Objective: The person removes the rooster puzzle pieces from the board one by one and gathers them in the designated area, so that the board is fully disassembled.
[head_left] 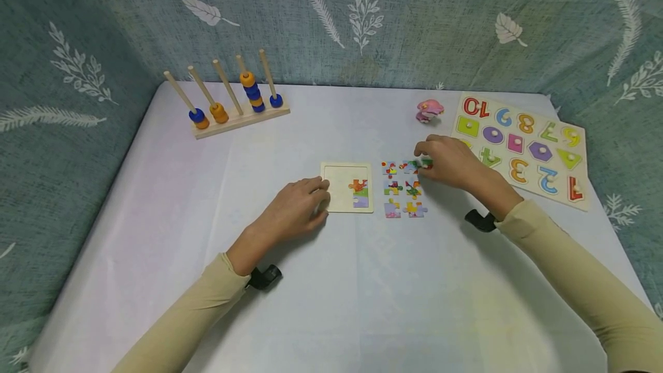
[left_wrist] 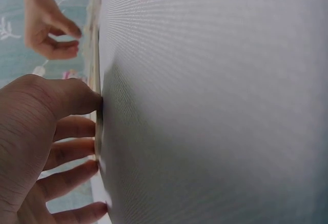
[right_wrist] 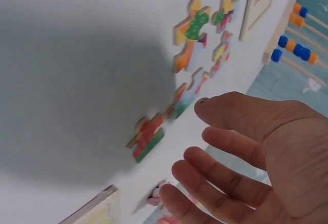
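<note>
A square wooden puzzle tray (head_left: 336, 193) lies mid-table, with joined jigsaw pieces (head_left: 360, 195) along its right side. At the tray's left edge rests my left hand (head_left: 296, 207), its thumb and fingers spread and touching the rim. Loose jigsaw pieces (head_left: 392, 187) are laid in rows just right of the tray. My right hand (head_left: 448, 160) hovers at the top right of these rows, thumb and fingers apart, holding nothing. Close by its fingertips is a red and green jigsaw piece (right_wrist: 147, 139), lying on the table in the right wrist view and partly hidden in the head view.
A wooden peg stacker (head_left: 243, 122) with orange and blue beads stands at the back left. At the back right sits a small pink toy figure (head_left: 429, 110). Beside it lies a number and shape board (head_left: 525, 157), partly behind my right hand. Patterned cloth (head_left: 331, 22) hangs behind the table.
</note>
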Available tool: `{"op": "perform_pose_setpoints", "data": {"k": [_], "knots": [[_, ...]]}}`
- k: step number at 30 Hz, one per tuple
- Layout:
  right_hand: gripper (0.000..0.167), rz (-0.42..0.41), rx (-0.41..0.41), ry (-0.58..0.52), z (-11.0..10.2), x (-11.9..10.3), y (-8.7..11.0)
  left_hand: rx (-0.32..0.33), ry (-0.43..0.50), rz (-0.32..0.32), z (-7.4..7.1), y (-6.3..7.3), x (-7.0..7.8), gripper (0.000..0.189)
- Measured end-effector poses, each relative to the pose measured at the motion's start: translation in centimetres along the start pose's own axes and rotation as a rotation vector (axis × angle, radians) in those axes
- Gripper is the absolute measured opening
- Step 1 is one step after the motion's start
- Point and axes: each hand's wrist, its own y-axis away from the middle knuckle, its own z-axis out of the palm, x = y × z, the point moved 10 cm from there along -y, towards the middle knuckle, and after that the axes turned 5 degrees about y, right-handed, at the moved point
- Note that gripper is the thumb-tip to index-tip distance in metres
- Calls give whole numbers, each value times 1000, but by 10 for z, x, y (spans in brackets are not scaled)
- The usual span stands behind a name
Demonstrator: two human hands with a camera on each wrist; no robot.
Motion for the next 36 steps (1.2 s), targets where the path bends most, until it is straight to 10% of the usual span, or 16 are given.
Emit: {"op": "perform_pose_setpoints", "data": {"k": [36], "knots": [[28, -122, 34, -60, -7, -76, -15, -10, 1, -23, -1, 0, 1, 23]]}}
